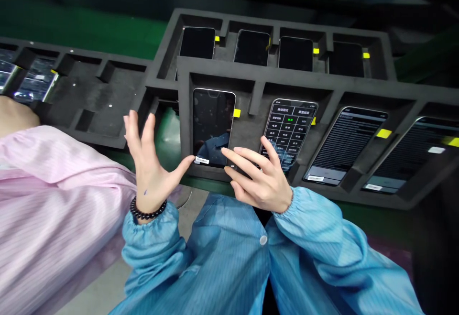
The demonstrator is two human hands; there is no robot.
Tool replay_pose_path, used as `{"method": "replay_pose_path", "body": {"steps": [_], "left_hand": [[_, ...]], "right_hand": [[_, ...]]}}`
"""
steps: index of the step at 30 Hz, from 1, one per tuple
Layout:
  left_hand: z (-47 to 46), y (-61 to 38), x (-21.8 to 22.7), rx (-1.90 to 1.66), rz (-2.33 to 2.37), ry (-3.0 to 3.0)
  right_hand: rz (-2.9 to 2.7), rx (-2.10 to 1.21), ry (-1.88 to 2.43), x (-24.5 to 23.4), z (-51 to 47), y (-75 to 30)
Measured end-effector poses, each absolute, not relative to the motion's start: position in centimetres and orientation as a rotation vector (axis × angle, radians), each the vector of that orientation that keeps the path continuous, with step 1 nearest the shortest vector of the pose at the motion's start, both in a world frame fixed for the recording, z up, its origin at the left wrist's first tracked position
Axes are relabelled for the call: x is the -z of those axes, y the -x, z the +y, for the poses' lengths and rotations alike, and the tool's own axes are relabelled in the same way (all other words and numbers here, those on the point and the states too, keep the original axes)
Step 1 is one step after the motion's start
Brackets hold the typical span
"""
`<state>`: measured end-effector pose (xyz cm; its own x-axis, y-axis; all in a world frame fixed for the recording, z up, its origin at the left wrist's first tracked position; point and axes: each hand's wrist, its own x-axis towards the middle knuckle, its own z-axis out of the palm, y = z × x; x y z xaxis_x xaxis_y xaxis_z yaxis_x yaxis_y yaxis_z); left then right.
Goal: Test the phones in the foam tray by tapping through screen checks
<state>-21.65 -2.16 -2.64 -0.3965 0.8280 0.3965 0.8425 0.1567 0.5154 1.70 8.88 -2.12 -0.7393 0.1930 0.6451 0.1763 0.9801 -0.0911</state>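
Note:
A dark-screened smartphone (212, 124) with a white label at its bottom edge lies in the leftmost slot of a black foam tray (294, 78). My left hand (152, 176) is open, fingers spread upward, its thumb tip at the phone's lower left corner; whether it touches is unclear. Over the phone's lower right corner reaches my right hand (263, 183), fingers apart and holding nothing. Its upper finger overlaps a second smartphone (290, 119), whose lit screen shows a grid of test buttons. Two more smartphones (347, 143) with lines of text on screen lie farther right.
Behind stands another black foam tray (287, 24) with several dark smartphones (253, 47). Yellow tabs (237, 113) sit beside the phones. To the left is a third foam tray (107, 57) with phones at its far end. A co-worker's pink sleeve (68, 181) is close on my left.

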Motion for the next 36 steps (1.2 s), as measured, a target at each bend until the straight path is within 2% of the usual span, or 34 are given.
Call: {"method": "replay_pose_path", "body": {"steps": [9, 14, 18, 29, 32, 36], "left_hand": [[-1.5, 21.4, 3.0, 0.863, -2.489, 1.745], [-1.7, 21.0, 0.9, 1.113, -2.245, 1.642], [-1.3, 20.3, 1.4, 1.291, -2.050, 1.522], [2.9, 19.4, 4.1, 1.283, -2.031, 1.639], [2.8, 19.7, 4.7, 1.447, -2.067, 1.603], [2.5, 20.2, 7.0, 2.067, -2.253, 1.385]], "right_hand": [[-2.426, -0.006, 0.259, 2.0, 8.9, -1.4], [-2.411, -0.031, 0.272, 1.6, 9.0, -1.7], [-2.415, -0.044, 0.280, 1.8, 9.1, -1.8], [-2.399, 0.038, 0.630, -0.5, 11.7, 1.7], [-2.402, 0.048, 0.650, -1.0, 12.4, 2.5], [-2.448, 0.083, 0.595, -1.7, 13.2, 4.1]]}}
